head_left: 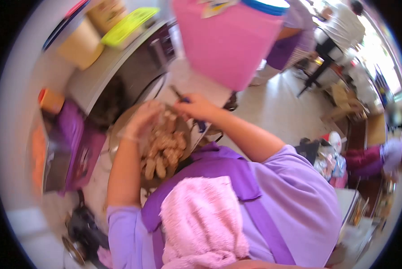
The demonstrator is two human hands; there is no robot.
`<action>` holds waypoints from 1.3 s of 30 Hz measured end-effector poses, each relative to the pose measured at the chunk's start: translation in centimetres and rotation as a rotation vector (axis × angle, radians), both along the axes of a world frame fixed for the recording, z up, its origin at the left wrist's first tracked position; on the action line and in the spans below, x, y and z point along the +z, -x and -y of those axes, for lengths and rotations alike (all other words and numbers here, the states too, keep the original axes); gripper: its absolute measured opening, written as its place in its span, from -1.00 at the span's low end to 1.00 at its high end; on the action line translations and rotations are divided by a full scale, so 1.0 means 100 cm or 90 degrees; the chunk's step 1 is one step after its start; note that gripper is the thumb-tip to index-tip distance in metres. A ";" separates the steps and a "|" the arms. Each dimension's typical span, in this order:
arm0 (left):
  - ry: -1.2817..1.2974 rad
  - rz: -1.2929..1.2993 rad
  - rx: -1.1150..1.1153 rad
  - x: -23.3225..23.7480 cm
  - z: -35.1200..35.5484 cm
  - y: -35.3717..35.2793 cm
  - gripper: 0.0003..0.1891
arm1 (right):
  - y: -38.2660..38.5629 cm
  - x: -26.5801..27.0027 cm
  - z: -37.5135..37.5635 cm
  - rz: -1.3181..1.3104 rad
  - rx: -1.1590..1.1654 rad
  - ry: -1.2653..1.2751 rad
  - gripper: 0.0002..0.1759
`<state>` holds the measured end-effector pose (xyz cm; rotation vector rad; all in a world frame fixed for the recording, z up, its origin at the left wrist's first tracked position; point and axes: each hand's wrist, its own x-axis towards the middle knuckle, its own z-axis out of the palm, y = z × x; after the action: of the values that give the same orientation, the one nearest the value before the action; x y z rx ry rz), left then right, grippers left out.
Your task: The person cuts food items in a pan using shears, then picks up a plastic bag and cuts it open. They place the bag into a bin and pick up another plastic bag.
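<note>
A round metal bowl (113,144) in front of me holds several knobbly, pale brown pieces that look like ginger root (165,145). My left hand (146,117) is over the bowl's far side, its fingers curled inward. Motion blur hides what lies in them, and a whitish band crosses the wrist. Beside it, at the far right of the rim, my right hand (195,107) is closed around a knife (178,93). The narrow dark blade points up and away from the bowl, and a bit of blue shows at the grip.
A big pink tub (223,45) stands just beyond my hands. On the left, a shelf (86,85) carries a yellow-green lidded container (131,29), above a purple box (82,152). People sit and stand at the back right, near a dark stool (315,74).
</note>
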<state>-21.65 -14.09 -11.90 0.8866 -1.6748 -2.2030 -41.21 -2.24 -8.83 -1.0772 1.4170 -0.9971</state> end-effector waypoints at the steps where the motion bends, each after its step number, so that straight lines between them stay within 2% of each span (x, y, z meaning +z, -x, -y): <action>1: -0.165 -0.157 0.003 -0.001 0.002 -0.011 -0.66 | -0.001 -0.004 0.002 0.029 -0.003 0.012 -0.70; 2: -0.263 -0.192 -0.006 0.013 0.000 -0.012 -0.64 | -0.004 -0.009 0.004 0.118 -0.007 0.007 -0.72; 3: -0.360 -0.234 -0.020 0.026 -0.003 -0.012 -0.62 | -0.005 -0.003 0.002 0.131 0.015 -0.013 -0.68; 6: -0.358 -0.327 0.088 0.021 -0.016 -0.019 -0.58 | -0.017 0.012 0.000 0.087 0.055 -0.010 -0.67; 10: -0.392 -0.403 0.231 0.022 -0.049 -0.031 -0.59 | -0.028 0.011 0.004 0.118 0.097 -0.004 -0.70; 12: -0.378 -0.439 0.380 0.029 -0.066 -0.033 -0.59 | -0.034 0.011 0.005 0.160 0.094 -0.011 -0.72; 16: -0.446 -0.480 0.436 0.014 -0.074 -0.053 -0.57 | -0.046 0.013 0.006 0.118 0.155 -0.012 -0.77; 18: -0.456 -0.557 0.326 0.007 -0.075 -0.061 -0.59 | -0.052 0.014 0.008 0.092 0.186 0.016 -0.79; 19: -0.454 -0.561 0.333 0.006 -0.078 -0.062 -0.59 | -0.054 0.012 0.009 0.091 0.194 0.014 -0.79; 22: -0.461 -0.563 0.298 0.013 -0.089 -0.059 -0.59 | -0.061 0.008 0.011 0.014 0.238 0.055 -0.77; 24: -0.462 -0.471 0.382 0.025 -0.097 -0.058 -0.54 | -0.064 0.018 0.008 -0.106 0.240 0.137 -0.74; 28: -0.440 -0.448 0.435 -0.001 -0.089 -0.056 -0.44 | -0.072 0.040 0.002 -0.204 0.256 0.116 -0.73; 29: -0.441 -0.444 0.464 -0.007 -0.087 -0.055 -0.42 | -0.077 0.040 0.001 -0.271 0.287 0.135 -0.72; 30: -0.441 -0.439 0.492 -0.005 -0.086 -0.053 -0.40 | -0.081 0.040 0.001 -0.338 0.316 0.154 -0.71; 31: -0.441 -0.439 0.493 -0.003 -0.088 -0.049 -0.40 | -0.086 0.042 -0.001 -0.338 0.317 0.154 -0.71; 33: -0.338 -0.317 0.654 0.002 -0.091 -0.039 -0.43 | -0.096 0.047 -0.005 -0.440 0.284 0.249 -0.72; 36: -0.280 -0.297 0.734 0.005 -0.090 -0.032 -0.45 | -0.104 0.044 -0.002 -0.461 0.252 0.278 -0.74; 37: -0.280 -0.297 0.735 0.005 -0.091 -0.033 -0.45 | -0.107 0.043 -0.001 -0.461 0.253 0.277 -0.74; 39: -0.181 -0.215 0.716 0.003 -0.091 -0.036 -0.43 | -0.112 0.040 0.000 -0.512 0.235 0.281 -0.75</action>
<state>-18.09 -4.96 -11.61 1.0630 -0.4533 -1.6180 -29.98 -2.20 -4.82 -2.1469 1.5420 -0.6272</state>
